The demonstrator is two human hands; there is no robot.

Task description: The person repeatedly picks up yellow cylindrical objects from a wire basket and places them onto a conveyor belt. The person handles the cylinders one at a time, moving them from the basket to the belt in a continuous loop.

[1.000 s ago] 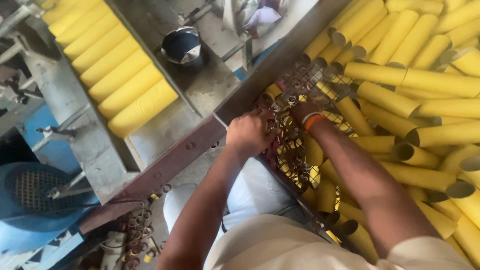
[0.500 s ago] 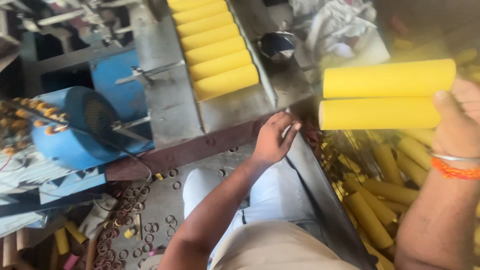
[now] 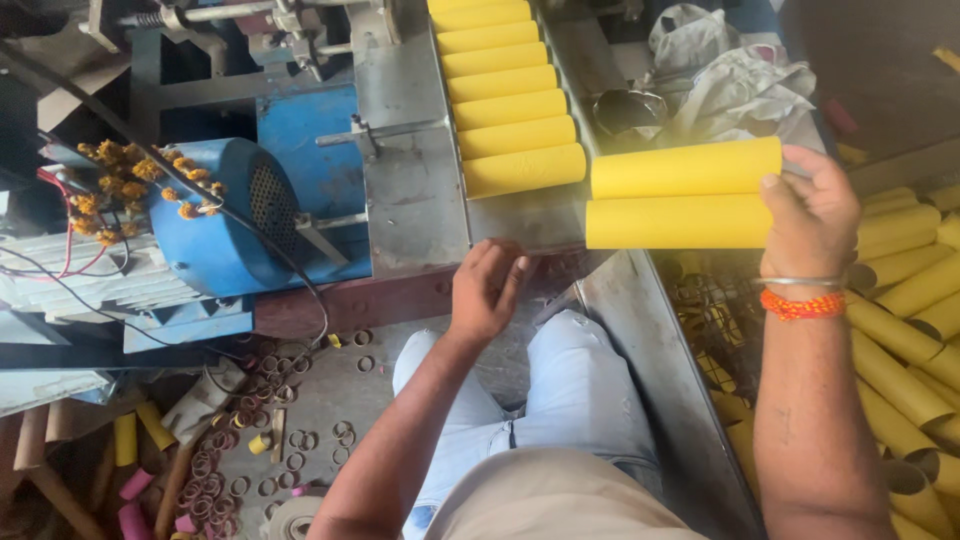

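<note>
My right hand (image 3: 812, 215) gripped two yellow cardboard tubes (image 3: 682, 194) by their right ends, stacked just right of the row of yellow tubes (image 3: 505, 95) on the grey metal table (image 3: 415, 190). My left hand (image 3: 487, 290) rested empty, fingers loosely open, at its near edge.

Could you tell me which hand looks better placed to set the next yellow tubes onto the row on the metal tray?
Probably the right hand: it grips two yellow tubes just beside the row of tubes. The left hand is empty, resting at the metal tray edge.
</note>
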